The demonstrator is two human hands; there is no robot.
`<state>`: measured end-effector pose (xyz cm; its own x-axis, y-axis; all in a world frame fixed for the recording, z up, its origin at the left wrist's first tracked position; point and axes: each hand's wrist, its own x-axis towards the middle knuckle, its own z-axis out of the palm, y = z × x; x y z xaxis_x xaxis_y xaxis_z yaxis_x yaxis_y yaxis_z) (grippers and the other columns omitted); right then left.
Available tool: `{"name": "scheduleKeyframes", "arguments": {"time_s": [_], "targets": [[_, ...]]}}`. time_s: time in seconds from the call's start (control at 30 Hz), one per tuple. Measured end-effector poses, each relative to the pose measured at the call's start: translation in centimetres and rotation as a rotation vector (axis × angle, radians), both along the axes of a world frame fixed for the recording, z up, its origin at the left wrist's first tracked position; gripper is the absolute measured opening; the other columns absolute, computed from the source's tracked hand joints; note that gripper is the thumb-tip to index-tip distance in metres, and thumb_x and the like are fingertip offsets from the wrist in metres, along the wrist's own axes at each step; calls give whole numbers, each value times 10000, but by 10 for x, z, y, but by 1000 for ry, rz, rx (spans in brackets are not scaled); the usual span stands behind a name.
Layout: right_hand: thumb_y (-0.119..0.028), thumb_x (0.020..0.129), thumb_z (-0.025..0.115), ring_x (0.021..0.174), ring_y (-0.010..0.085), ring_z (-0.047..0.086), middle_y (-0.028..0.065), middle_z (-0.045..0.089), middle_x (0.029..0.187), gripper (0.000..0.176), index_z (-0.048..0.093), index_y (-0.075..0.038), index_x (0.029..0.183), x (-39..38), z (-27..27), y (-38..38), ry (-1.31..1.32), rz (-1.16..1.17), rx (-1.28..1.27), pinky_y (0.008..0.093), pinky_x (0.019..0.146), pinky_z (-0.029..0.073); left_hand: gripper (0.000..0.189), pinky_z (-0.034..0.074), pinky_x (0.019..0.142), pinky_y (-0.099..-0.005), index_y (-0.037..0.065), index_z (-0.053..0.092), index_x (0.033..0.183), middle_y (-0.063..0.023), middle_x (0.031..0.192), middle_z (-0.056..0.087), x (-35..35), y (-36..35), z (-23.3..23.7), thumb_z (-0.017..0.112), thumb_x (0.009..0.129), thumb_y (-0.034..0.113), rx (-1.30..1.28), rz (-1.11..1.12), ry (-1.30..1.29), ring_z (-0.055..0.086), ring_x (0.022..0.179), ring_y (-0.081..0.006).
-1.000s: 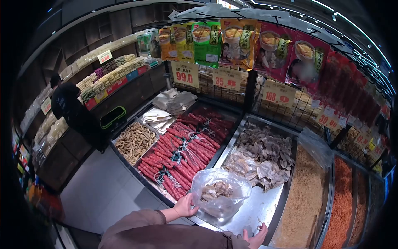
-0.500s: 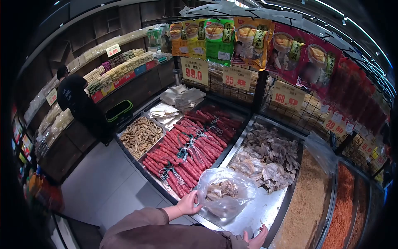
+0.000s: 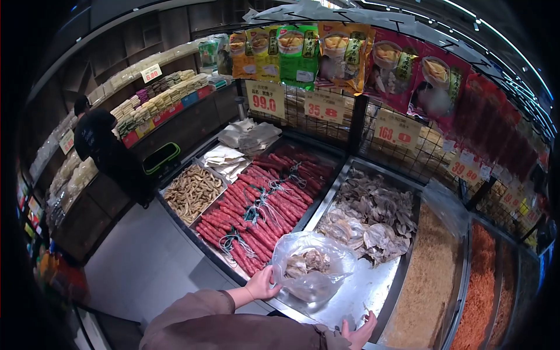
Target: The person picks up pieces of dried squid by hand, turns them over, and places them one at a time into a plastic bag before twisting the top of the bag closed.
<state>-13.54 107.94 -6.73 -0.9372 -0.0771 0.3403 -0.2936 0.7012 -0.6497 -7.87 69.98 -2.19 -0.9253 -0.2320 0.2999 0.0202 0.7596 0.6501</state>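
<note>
My left hand (image 3: 262, 284) grips the left rim of a clear plastic bag (image 3: 318, 286), fingers closed on the film. Inside the bag, whose mouth gapes upward, lie pieces of dried squid (image 3: 307, 262). It rests over the front of a metal tray (image 3: 364, 294). Low at the tray's front edge is my right hand (image 3: 360, 332), thumb and fingers apart, apparently with nothing in them. Behind the bag, a heap of flat dried squid (image 3: 373, 219) fills the rear of the tray.
Tied red sausages (image 3: 256, 213) fill the tray on the left, beside small dried fish (image 3: 193, 192). Shredded dried food (image 3: 426, 280) and orange shreds (image 3: 483, 286) lie to the right. Packets (image 3: 297, 55) hang above price signs (image 3: 265, 99). A person (image 3: 105, 146) stands near a green-rimmed basket (image 3: 162, 158).
The whole view has shifted slightly, so the trays and hanging packets appear a little further left. My left hand still grips the bag, and the right hand stays by the tray's front edge.
</note>
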Motion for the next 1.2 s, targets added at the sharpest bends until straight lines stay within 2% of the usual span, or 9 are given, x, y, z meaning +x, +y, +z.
{"name": "scheduleKeyframes", "arguments": {"time_s": [0.07, 0.17, 0.3, 0.4, 0.47, 0.7, 1.0, 1.07, 1.2], "targets": [[-212, 754, 821, 1144, 360, 539, 250, 490, 1291, 811, 383, 5, 1401, 0, -10, -2, -135, 29, -263, 407, 951, 476, 588, 482, 596, -399, 43, 446, 1178, -96, 769, 559, -1, -1, 0, 768, 731, 250, -2, -4, 1, 596, 662, -290], [-171, 743, 828, 1160, 350, 525, 247, 435, 1345, 848, 345, 16, 1416, -1, 14, -3, 5, 35, -42, 391, 948, 489, 574, 483, 599, -400, 47, 448, 1164, -97, 767, 558, -2, 1, 1, 766, 731, 248, 29, 8, 5, 597, 666, -289], [-187, 741, 831, 1181, 344, 509, 242, 436, 1347, 861, 338, 25, 1414, 0, 11, -3, -34, 42, -23, 389, 943, 490, 577, 486, 608, -394, 46, 448, 1175, -99, 783, 560, -2, 0, 1, 763, 732, 242, 0, -5, 8, 598, 681, -280], [-210, 747, 825, 1193, 344, 496, 240, 437, 1343, 853, 345, 28, 1411, 3, 8, -3, -166, 55, -200, 396, 962, 474, 605, 490, 611, -387, 42, 444, 1206, -97, 793, 561, 0, 3, 8, 763, 732, 241, -9, 1, 26, 597, 684, -270], [-244, 765, 808, 1181, 359, 501, 248, 454, 1325, 834, 352, 16, 1413, 2, 22, -3, -88, 50, 26, 405, 962, 463, 625, 491, 612, -384, 39, 441, 1228, -96, 798, 561, 0, 4, 11, 764, 732, 241, -5, 16, 49, 596, 684, -265], [-263, 801, 773, 1140, 377, 531, 260, 513, 1260, 738, 407, 3, 1385, -2, 24, -2, -18, 68, 49, 415, 925, 468, 664, 489, 607, -379, 28, 429, 1266, -94, 787, 560, 1, 4, 8, 763, 733, 241, 29, 14, 29, 592, 673, -259], [-209, 783, 780, 1116, 340, 564, 231, 555, 1230, 725, 421, -44, 1391, -4, 2, 1, -110, 5, -33, 398, 863, 509, 543, 479, 628, -402, 31, 457, 1131, -108, 816, 544, -2, 1, 5, 744, 721, 241, -33, -25, -41, 587, 716, -289], [-182, 778, 785, 1109, 338, 569, 232, 552, 1235, 714, 431, -34, 1380, -4, -12, 1, -189, 5, -246, 385, 856, 513, 534, 479, 640, -411, 30, 459, 1119, -113, 826, 544, -2, 1, 4, 741, 719, 244, -48, -22, -50, 588, 731, -296], [-151, 771, 789, 1122, 343, 559, 233, 522, 1273, 690, 454, -29, 1362, -2, 5, -3, -204, 1, -243, 380, 866, 508, 529, 484, 668, -419, 30, 466, 1107, -121, 839, 554, -2, -1, -1, 742, 712, 250, -32, -37, -72, 595, 753, -301]]}}
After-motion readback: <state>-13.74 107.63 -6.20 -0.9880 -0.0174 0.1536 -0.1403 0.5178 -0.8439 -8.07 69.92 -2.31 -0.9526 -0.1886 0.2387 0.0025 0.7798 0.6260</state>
